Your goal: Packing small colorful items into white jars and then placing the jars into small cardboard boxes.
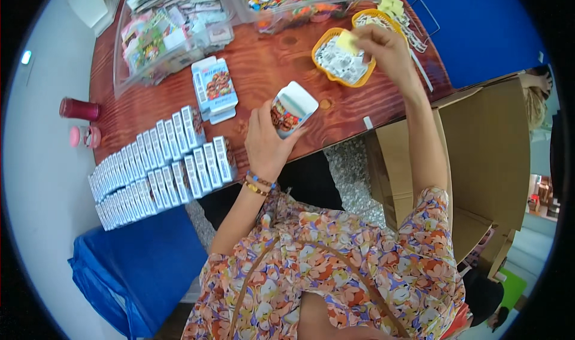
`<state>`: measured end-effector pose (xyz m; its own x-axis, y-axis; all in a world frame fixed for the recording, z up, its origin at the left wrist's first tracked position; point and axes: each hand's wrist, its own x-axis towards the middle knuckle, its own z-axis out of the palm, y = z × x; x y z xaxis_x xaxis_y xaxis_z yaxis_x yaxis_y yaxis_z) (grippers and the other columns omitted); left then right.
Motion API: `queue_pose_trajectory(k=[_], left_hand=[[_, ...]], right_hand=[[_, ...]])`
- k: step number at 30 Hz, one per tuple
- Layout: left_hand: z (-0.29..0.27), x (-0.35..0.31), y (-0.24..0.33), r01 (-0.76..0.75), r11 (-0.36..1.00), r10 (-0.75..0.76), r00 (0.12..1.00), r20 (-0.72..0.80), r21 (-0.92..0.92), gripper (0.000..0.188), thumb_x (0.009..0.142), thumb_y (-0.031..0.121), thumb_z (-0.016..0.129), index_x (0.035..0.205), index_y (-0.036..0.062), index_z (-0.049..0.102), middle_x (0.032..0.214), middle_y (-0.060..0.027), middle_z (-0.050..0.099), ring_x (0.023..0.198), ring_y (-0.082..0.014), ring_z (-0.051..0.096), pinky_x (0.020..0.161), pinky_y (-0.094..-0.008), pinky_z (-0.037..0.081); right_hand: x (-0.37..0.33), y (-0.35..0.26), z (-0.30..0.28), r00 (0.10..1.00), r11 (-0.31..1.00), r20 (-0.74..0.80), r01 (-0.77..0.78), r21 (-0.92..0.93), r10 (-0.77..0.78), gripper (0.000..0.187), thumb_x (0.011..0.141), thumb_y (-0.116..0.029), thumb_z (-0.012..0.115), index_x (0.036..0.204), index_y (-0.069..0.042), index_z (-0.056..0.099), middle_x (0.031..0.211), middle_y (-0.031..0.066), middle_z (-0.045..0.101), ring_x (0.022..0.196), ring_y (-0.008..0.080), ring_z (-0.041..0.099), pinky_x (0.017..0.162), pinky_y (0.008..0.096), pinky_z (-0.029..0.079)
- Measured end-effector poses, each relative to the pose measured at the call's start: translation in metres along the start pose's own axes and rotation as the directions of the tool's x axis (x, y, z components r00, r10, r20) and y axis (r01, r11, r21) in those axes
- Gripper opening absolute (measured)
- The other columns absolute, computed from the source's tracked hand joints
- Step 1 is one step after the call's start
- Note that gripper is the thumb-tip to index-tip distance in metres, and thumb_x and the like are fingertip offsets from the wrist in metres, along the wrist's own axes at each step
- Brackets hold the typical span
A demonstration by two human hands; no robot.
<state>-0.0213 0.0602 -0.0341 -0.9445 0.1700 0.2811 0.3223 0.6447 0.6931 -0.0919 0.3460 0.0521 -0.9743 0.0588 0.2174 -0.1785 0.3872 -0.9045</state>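
My left hand (268, 135) is wrapped round a small light-blue and white carton (290, 113) with a colourful picture, its top end open toward me. My right hand (383, 46) is raised over the yellow baskets at the back right, fingers pinched on a small pale-yellow square slip (347, 42). Right below that slip stands a yellow basket (318, 65) heaped with small white-and-grey pieces. To the left of the held carton, flattened cartons (215, 91) of the same design lie on the table.
Two rows of filled-looking cartons (150, 166) line the table's near left edge. Clear bins (123, 79) of packets and colourful small items stand behind. A second yellow basket (374, 11) and yellow slips (390, 4) are at the back right. A large cardboard box (479, 154) stands beside the table.
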Motion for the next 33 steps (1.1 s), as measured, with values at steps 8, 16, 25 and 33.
queue_pose_trajectory(k=[8, 16, 25, 33], left_hand=[[-0.002, -0.004, 0.004, -0.112, 0.994, 0.112, 0.99, -0.081, 0.005, 0.08, 0.068, 0.034, 0.089, 0.131, 0.0042, 0.049, 0.11, -0.0158, 0.058, 0.099, -0.0369, 0.061, 0.08, -0.0446, 0.052], [-0.014, -0.01, 0.0, -0.026, 0.997, 0.01, 0.978, -0.208, -0.074, 0.085, 0.065, 0.033, 0.091, 0.13, 0.0014, 0.046, 0.108, -0.0182, 0.058, 0.099, -0.0375, 0.061, 0.078, -0.0455, 0.052], [-0.012, -0.018, 0.001, -0.102, 0.973, 0.077, 0.989, -0.124, -0.205, 0.078, 0.074, 0.03, 0.087, 0.131, -0.0017, 0.044, 0.112, -0.0218, 0.059, 0.098, -0.0412, 0.062, 0.08, -0.0453, 0.052], [-0.04, -0.018, 0.011, -0.018, 0.68, 0.022, 1.0, -0.004, -0.733, 0.057, 0.093, 0.004, 0.069, 0.142, -0.0003, 0.039, 0.125, -0.0166, 0.06, 0.11, -0.0214, 0.065, 0.087, -0.0321, 0.056]], right_hand=[[-0.066, -0.053, 0.093, 0.915, 0.738, 0.329, 0.388, -0.552, -0.235, 0.009, 0.09, -0.011, 0.069, 0.096, -0.005, 0.073, 0.081, 0.0086, 0.072, 0.068, 0.0234, 0.07, 0.062, 0.0348, 0.055], [-0.095, -0.071, 0.097, 0.989, 0.938, 0.005, 0.143, -0.317, -0.149, 0.022, 0.091, -0.011, 0.072, 0.109, -0.001, 0.068, 0.095, 0.0111, 0.073, 0.082, 0.0164, 0.072, 0.069, 0.029, 0.056], [-0.125, -0.018, 0.145, 0.987, 0.994, -0.122, 0.103, -0.021, -0.105, 0.053, 0.087, 0.001, 0.074, 0.134, 0.001, 0.049, 0.113, 0.0155, 0.069, 0.101, 0.0207, 0.071, 0.082, 0.0321, 0.059], [-0.113, -0.023, 0.107, 0.987, 0.868, 0.142, -0.002, 0.496, -0.08, 0.054, 0.089, 0.01, 0.065, 0.14, 0.002, 0.047, 0.129, 0.0165, 0.062, 0.108, 0.0232, 0.067, 0.09, 0.0356, 0.058]])
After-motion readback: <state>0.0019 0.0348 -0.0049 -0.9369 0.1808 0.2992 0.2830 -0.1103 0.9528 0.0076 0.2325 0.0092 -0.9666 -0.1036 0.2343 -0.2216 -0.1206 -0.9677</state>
